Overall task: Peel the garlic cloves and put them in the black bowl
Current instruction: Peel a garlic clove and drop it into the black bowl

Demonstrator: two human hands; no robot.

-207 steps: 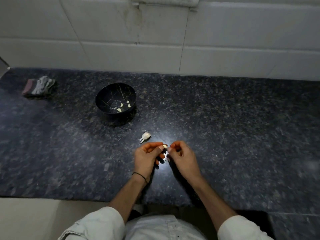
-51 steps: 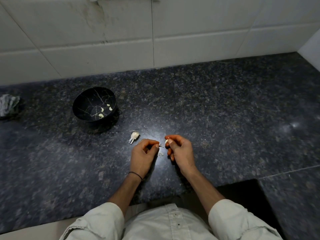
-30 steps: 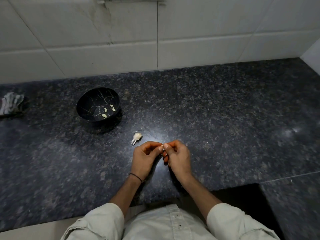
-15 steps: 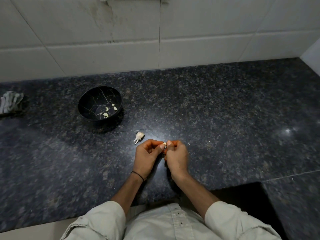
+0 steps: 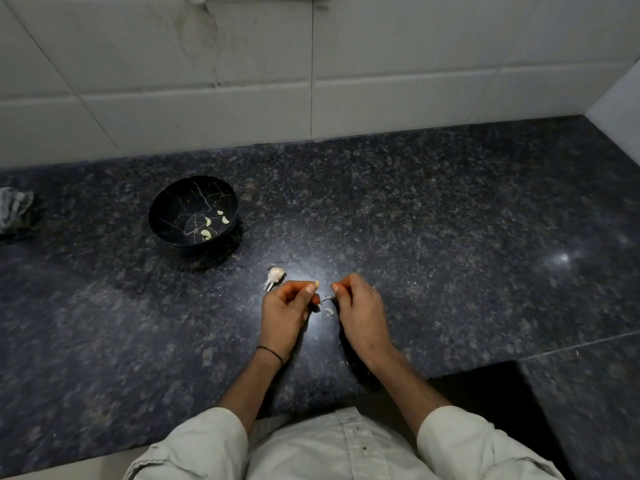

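Note:
My left hand (image 5: 284,313) pinches a small pale garlic clove (image 5: 316,283) between thumb and forefinger. A short gap to the right, my right hand (image 5: 360,311) has its fingers curled with thumb and forefinger together; a thin strip of skin (image 5: 326,299) hangs below its fingertips. A scrap of peel (image 5: 327,312) lies on the counter between the hands. The rest of the garlic bulb (image 5: 274,275) lies just beyond my left hand. The black bowl (image 5: 162,211) stands further back left with several peeled cloves (image 5: 206,233) inside.
The dark speckled granite counter (image 5: 450,237) runs to a white tiled wall (image 5: 242,81) behind and a wall corner at the far right. A crumpled grey cloth (image 5: 14,211) lies at the far left. The counter's front edge is by my waist.
My hands were pressed together on the clove half a second ago; now they have pulled apart, the clove stays in my left hand and a bit of skin has come away.

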